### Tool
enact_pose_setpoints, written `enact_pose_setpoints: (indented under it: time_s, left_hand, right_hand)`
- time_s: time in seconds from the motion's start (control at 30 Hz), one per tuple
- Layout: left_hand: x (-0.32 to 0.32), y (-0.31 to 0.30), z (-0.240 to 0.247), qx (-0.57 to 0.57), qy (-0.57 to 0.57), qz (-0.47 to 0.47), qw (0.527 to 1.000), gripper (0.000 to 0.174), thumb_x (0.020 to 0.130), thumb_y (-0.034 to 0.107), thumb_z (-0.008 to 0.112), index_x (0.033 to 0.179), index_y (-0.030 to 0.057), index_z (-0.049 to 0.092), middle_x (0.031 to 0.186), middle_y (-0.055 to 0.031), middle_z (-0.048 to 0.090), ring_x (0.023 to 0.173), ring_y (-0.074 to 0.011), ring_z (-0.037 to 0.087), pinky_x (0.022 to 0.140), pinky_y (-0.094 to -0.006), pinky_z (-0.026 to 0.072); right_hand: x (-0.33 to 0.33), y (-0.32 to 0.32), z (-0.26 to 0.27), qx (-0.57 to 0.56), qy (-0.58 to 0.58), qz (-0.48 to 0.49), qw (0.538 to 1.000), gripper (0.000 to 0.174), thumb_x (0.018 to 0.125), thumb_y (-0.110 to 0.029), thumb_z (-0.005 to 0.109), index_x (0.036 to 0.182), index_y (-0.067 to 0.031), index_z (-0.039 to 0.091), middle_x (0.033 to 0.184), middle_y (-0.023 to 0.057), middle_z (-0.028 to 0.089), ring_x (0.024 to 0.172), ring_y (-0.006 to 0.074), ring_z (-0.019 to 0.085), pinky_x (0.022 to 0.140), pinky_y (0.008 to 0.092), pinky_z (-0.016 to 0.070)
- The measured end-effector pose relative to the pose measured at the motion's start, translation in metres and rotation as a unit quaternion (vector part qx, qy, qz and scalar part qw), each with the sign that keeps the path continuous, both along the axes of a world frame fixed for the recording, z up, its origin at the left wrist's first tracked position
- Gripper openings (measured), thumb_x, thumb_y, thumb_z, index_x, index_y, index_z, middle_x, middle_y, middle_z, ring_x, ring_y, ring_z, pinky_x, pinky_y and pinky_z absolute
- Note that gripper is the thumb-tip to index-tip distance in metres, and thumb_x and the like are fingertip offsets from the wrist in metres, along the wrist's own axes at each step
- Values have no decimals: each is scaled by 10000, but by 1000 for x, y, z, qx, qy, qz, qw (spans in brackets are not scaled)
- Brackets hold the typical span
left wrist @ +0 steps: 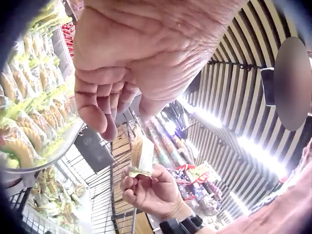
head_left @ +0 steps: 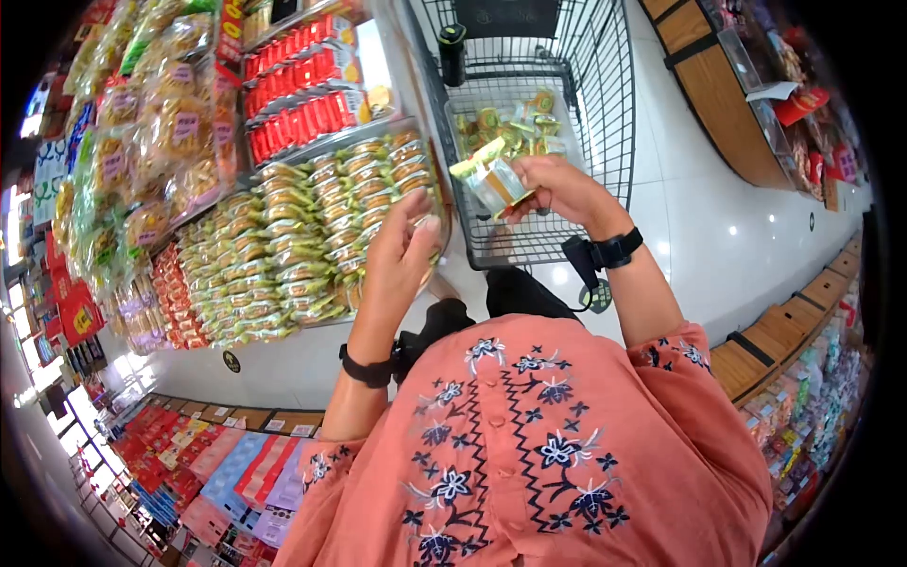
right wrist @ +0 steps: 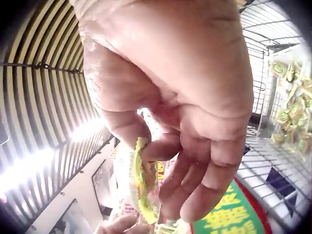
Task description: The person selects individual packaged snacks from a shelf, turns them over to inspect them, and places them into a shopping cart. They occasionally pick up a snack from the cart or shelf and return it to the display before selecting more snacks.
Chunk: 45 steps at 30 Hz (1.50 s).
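Observation:
My right hand [head_left: 572, 194] pinches a wrapped pastry packet [head_left: 493, 185] by one end, over the shopping cart. The packet has a clear wrapper with yellow-green crimped ends and a pale panel; its edge [right wrist: 142, 185] shows between thumb and fingers in the right wrist view. My left hand [head_left: 402, 250] is raised beside the pastry display, fingers loosely bent, holding nothing. Next to it stand rows of similar wrapped round pastries [head_left: 331, 208]. Inside the cart [head_left: 605, 104], a clear bin [head_left: 572, 118] holds several more green-and-yellow packets [head_left: 505, 128].
A black bottle [head_left: 453, 57] stands at the cart's far left. Red packets [head_left: 307, 90] and large bagged snacks [head_left: 179, 123] fill the display's far side. A wooden shelf [head_left: 713, 94] curves along the right, and boxed goods [head_left: 227, 472] lie behind on the left.

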State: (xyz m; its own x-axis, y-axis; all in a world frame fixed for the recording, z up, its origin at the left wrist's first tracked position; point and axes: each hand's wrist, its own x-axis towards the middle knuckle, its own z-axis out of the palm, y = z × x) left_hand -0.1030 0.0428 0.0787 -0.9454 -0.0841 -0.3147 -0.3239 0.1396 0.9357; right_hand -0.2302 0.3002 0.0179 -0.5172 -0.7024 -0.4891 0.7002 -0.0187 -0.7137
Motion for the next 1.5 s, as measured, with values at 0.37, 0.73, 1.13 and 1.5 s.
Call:
enact_pose_setpoints:
  time_s: [0.37,0.73,1.13,1.5]
  left_hand:
    - [72,-69,2,-83,120,80,986,245,960,85,696,1185,32,614,888,-5,619,689,-68,549,595,-216,432]
    - [137,-117,6,-256,280,18,925,434,854,-35,718,1265,70,625,1251,-89,619,964,-176,682,724,-278,561]
    - [163,-173,14,90,17,72,993,397,1048,284,617,1339,14,592,1060,-29,665,848,-75,627,659,-222,472]
    - [197,-220,-23,-125,54,110,985,196,1037,188,604,1082,14,682,838,3,642,688,-64,554,612,-250,479]
  right_hand:
    - [83,-123,47,121,106,96,982,385,1073,-392,511,1087,-16,596,890,117,707,751,209,715,675,336,602]
    - [136,-188,60,9,60,79,995,349,991,-261,671,1246,-34,599,1042,64,676,820,132,701,671,292,598]
    - [165,-228,80,36,155,124,979,374,983,-241,687,1286,-35,614,1032,29,700,729,98,688,656,232,558]
    - [185,-249,44,134,541,117,822,320,887,-127,734,1187,-37,667,1088,79,673,956,185,644,793,311,525]
